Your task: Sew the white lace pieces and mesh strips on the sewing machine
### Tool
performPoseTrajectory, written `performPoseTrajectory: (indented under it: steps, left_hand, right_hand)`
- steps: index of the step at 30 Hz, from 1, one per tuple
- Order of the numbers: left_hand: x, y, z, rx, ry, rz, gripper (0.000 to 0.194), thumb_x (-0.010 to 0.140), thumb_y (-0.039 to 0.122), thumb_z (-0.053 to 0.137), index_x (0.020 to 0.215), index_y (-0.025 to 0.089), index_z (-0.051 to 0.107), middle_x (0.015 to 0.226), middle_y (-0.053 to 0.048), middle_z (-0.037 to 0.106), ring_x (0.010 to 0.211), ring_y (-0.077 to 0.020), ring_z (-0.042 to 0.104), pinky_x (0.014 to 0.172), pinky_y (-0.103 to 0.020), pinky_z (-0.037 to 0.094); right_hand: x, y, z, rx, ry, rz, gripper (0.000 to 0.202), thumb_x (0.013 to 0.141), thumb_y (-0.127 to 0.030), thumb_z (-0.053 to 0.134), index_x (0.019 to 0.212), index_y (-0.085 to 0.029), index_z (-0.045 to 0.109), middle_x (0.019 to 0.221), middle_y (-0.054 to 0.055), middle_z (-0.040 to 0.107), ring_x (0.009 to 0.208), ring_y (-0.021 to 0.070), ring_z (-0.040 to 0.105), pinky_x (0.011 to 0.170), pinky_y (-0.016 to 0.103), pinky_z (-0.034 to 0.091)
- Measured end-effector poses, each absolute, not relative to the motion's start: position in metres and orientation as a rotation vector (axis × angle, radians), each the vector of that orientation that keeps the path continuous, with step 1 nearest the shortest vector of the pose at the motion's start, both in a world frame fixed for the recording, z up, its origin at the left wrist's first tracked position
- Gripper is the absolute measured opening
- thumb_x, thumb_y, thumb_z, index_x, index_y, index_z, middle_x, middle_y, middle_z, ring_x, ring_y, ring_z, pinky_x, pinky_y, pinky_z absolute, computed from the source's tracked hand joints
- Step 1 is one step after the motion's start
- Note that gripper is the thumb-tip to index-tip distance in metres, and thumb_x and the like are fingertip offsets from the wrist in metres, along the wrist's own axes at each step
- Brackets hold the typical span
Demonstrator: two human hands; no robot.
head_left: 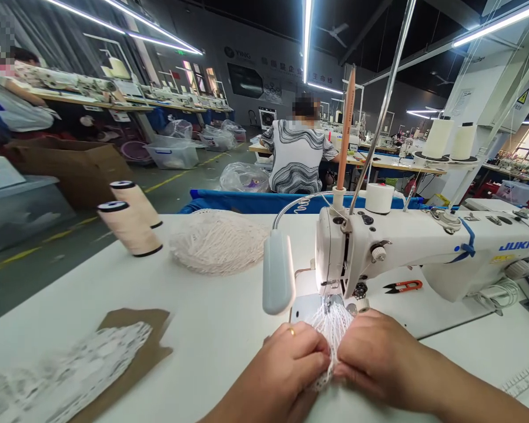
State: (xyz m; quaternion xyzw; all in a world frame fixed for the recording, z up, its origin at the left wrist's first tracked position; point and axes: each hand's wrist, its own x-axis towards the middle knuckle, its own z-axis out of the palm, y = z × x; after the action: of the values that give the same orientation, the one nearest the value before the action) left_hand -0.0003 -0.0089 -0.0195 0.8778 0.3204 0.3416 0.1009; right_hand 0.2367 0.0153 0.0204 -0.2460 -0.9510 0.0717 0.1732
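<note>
White lace fabric lies gathered under the presser foot of a white sewing machine. On its left edge, my left hand is closed, the fingers pinching the lace. My right hand is closed on the lace from the other side, close to the left one. Both hands are just in front of the needle area, which a small lamp lights from the left. Behind the lamp sits a round pile of white lace.
Two thread cones stand at the table's back left. More lace lies on brown cardboard at front left. Red-handled snips rest under the machine arm, a ruler at right. Beyond the table a person sits facing away.
</note>
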Motion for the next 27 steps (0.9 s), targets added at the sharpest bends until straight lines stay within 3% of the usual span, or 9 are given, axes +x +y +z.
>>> performPoseTrajectory:
  steps: [9, 17, 21, 25, 27]
  left_hand:
    - [0.0, -0.006, -0.037, 2.673, 1.006, 1.065, 0.034, 0.099, 0.011, 0.045, 0.092, 0.026, 0.074, 0.094, -0.005, 0.076, 0.082, -0.0219, 0.067, 0.074, -0.035, 0.052]
    - [0.003, 0.002, -0.03, 2.658, 0.978, 1.141, 0.041, 0.092, 0.0, 0.04, 0.095, 0.026, 0.071, 0.091, 0.0, 0.075, 0.079, -0.0191, 0.065, 0.075, -0.034, 0.046]
    - [0.0, 0.008, -0.016, 2.556, 0.982, 0.991, 0.036, 0.087, 0.001, 0.042, 0.09, 0.024, 0.07, 0.093, 0.0, 0.076, 0.083, -0.0196, 0.066, 0.076, -0.032, 0.047]
    - [-0.002, 0.018, -0.002, 2.296, 1.036, 0.826, 0.027, 0.093, 0.015, 0.046, 0.085, 0.023, 0.071, 0.09, -0.001, 0.075, 0.087, -0.0207, 0.067, 0.079, -0.031, 0.051]
    - [-0.002, 0.024, 0.002, 2.153, 1.078, 0.787, 0.029, 0.098, 0.024, 0.046, 0.083, 0.024, 0.072, 0.088, -0.001, 0.074, 0.088, -0.0209, 0.067, 0.08, -0.03, 0.051]
  right_hand:
    - [0.236, 0.016, 0.023, -0.744, -2.695, 0.219, 0.034, 0.111, -0.032, 0.049, 0.078, -0.024, 0.05, 0.078, -0.001, 0.066, 0.071, 0.017, 0.055, 0.071, 0.033, 0.036]
    - [0.239, 0.024, 0.013, -0.792, -2.631, 0.131, 0.038, 0.113, -0.034, 0.045, 0.077, -0.024, 0.045, 0.071, -0.003, 0.06, 0.065, 0.0161, 0.048, 0.069, 0.032, 0.034]
    - [0.238, 0.028, 0.009, -0.842, -2.588, 0.112, 0.036, 0.111, -0.031, 0.047, 0.076, -0.024, 0.045, 0.069, -0.002, 0.059, 0.066, 0.018, 0.048, 0.07, 0.032, 0.037]
    - [0.235, 0.027, 0.003, -0.862, -2.531, 0.206, 0.019, 0.104, -0.041, 0.064, 0.098, -0.023, 0.061, 0.086, 0.003, 0.071, 0.081, 0.0238, 0.061, 0.076, 0.033, 0.044]
    - [0.231, 0.027, 0.0, -0.881, -2.485, 0.222, 0.018, 0.102, -0.037, 0.065, 0.113, -0.022, 0.063, 0.097, 0.006, 0.074, 0.088, 0.0263, 0.064, 0.079, 0.034, 0.046]
